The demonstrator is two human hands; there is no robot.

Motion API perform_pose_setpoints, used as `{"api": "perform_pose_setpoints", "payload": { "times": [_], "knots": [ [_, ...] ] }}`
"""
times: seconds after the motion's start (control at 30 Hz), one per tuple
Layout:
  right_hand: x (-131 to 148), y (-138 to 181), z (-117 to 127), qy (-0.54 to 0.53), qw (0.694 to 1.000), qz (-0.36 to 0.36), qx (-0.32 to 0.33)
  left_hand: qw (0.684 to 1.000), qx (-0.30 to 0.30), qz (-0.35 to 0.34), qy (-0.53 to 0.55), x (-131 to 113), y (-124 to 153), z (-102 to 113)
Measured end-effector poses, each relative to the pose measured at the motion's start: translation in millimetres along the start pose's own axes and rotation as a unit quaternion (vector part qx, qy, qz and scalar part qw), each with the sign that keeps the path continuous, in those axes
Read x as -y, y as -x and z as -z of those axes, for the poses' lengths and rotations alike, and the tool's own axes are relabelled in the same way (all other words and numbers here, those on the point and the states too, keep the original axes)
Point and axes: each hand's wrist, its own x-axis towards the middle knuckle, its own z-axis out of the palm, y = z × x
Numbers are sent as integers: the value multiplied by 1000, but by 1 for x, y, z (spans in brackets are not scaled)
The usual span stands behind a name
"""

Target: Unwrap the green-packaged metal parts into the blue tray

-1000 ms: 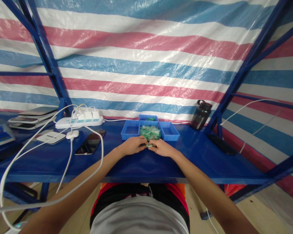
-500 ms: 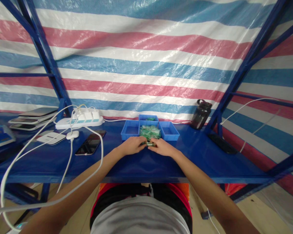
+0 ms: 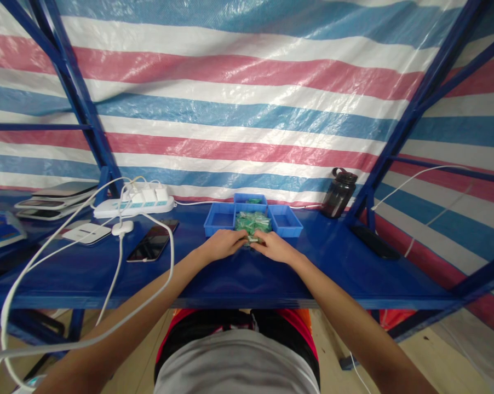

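Note:
My left hand (image 3: 226, 244) and my right hand (image 3: 274, 247) meet at the front of a blue bin. Between their fingertips they pinch a small pale-and-green piece (image 3: 252, 238), too small for me to tell its kind. Just behind it, the middle blue bin holds a heap of green, shiny pieces (image 3: 253, 221). On either side stand a left blue bin (image 3: 220, 232) and a right blue bin (image 3: 287, 232). A back blue bin (image 3: 250, 196) has a little green material in it.
On the blue table (image 3: 247, 282), a dark bottle (image 3: 339, 192) stands at the back right, near a black flat object (image 3: 375, 242). To the left lie a phone (image 3: 153, 241), a white power strip (image 3: 134, 205) with chargers, looping white cables (image 3: 171, 262) and stacked devices (image 3: 58, 201).
My fingertips have shifted slightly around the small piece, which now shows at a different angle. The bins and the other things on the table stay where they were.

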Motion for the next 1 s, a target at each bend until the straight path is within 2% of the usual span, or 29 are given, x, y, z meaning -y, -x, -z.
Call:
{"api": "perform_pose_setpoints", "payload": {
  "times": [0.17,0.43,0.83,1.0],
  "knots": [
    [3,0,5,-13,1000,-4,-21,1000,-27,13,-4,2,0,-1],
    [-4,0,6,-43,999,-16,-6,997,-73,36,16,4,-2,-6],
    [-7,2,10,-83,996,-13,19,996,-34,29,83,1,-2,0],
    [-9,3,12,-117,989,-29,90,998,10,-3,62,-2,-1,4]
  ]
}}
